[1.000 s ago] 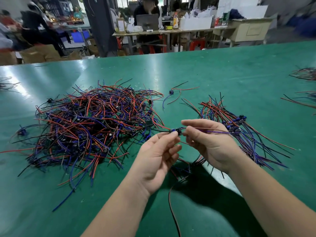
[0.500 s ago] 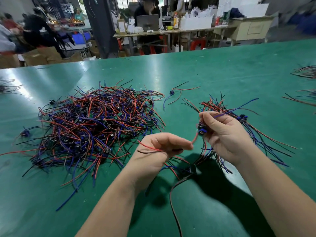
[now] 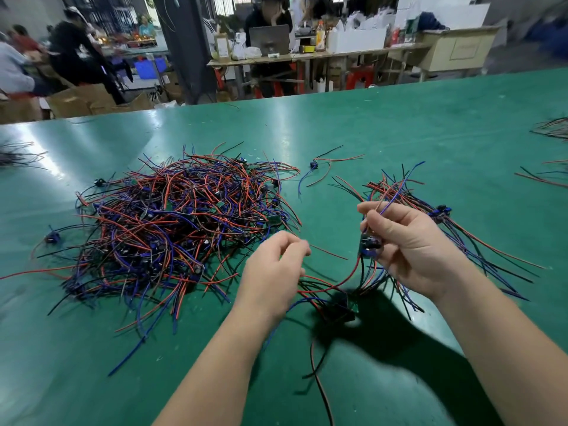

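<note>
A big tangled pile of red, blue and black wired parts (image 3: 184, 229) lies on the green table (image 3: 399, 142) at left. My right hand (image 3: 408, 244) grips a small wired component (image 3: 370, 245), whose blue wire sticks up past my fingers and whose red and black wires hang down. My left hand (image 3: 273, 272) hovers beside it with curled fingers; whether it pinches a wire I cannot tell. A sorted bundle of wired parts (image 3: 445, 229) lies behind my right hand. A small green circuit board (image 3: 341, 309) with wires sits below my hands.
One loose wired part (image 3: 313, 166) lies beyond the pile. More wire bundles (image 3: 550, 130) sit at the table's far right and another wire bundle (image 3: 15, 155) at the far left. People work at benches behind the table.
My right hand has lifted the component up and to the right. My left hand has drawn away from it to the left, and the wires between the hands hang lower.
</note>
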{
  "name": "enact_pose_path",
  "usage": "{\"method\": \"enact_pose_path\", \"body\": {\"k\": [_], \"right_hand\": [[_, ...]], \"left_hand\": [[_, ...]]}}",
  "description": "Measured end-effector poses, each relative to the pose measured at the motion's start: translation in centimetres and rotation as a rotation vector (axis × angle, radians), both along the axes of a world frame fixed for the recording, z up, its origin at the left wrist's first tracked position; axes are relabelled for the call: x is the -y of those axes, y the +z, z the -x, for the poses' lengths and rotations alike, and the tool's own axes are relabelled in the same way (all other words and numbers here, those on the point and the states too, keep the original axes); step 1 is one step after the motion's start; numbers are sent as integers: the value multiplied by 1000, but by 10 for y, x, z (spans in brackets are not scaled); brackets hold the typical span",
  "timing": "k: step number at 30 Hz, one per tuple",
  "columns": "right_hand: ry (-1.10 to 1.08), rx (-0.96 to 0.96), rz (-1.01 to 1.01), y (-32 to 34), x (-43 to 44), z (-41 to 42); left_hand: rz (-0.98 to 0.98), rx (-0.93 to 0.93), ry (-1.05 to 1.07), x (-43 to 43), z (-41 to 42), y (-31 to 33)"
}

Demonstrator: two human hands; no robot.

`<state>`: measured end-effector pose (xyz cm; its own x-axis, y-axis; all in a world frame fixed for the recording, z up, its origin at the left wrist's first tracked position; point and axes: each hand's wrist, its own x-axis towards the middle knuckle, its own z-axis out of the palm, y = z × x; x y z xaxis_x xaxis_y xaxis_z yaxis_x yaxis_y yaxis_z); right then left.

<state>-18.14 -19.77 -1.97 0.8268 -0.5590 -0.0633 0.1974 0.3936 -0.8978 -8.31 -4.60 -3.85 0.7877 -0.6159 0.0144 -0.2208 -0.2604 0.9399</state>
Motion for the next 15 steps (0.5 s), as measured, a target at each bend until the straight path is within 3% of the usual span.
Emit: {"method": "enact_pose_path", "body": {"k": [3, 5, 11, 15], "right_hand": [[12, -39, 102, -5, -3, -3], [-7, -44, 135, -8, -6, -7], [-5, -80, 185, -14, -18, -13], [30, -69, 133, -14, -22, -14]], "left_hand": [[-219, 589, 31, -7, 3, -2], [-368, 801, 76, -8, 9, 1], [-326, 969, 62, -3, 16, -4], [-236, 868, 23, -5, 8, -2]]}}
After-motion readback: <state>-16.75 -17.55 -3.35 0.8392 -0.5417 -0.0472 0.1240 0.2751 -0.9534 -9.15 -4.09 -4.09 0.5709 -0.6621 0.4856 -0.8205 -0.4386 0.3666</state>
